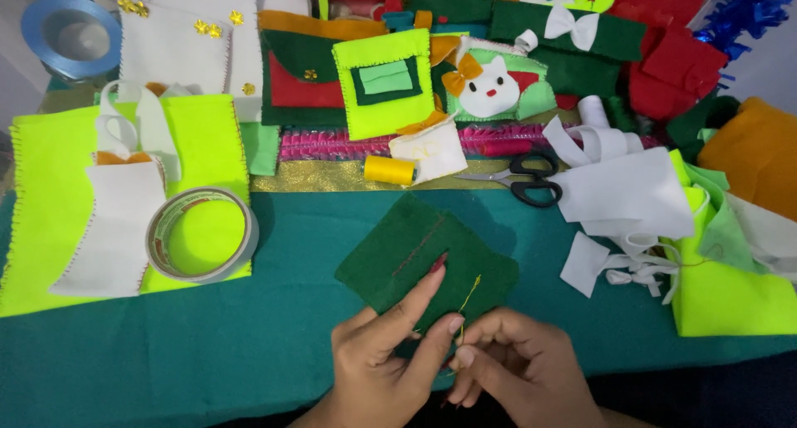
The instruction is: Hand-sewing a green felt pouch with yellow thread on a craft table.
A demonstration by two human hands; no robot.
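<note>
The left hand [383, 357] pinches the near edge of a dark green felt square [425, 260] between thumb and pointer finger, so the cloth lies flat and steady on the teal tabletop [249, 345]. The felt sits in the middle of the tabletop, right in front of the person. The right hand [519, 366] is curled almost closed just beside it, and its fingertips seem to pinch a thin yellow thread [471, 295] that comes up out of the felt; a needle may be there, but it is too small to tell. A short red line of stitches [415, 249] shows on the felt. A yellow spool of thread [388, 170] and black scissors [523, 179] lie just behind the felt, close enough to grab. A roll of tape [202, 233] rests on a bright yellow-green felt piece [41, 229] to the left. More felt pieces and white scraps [618, 191] are piled at the back and right.
</note>
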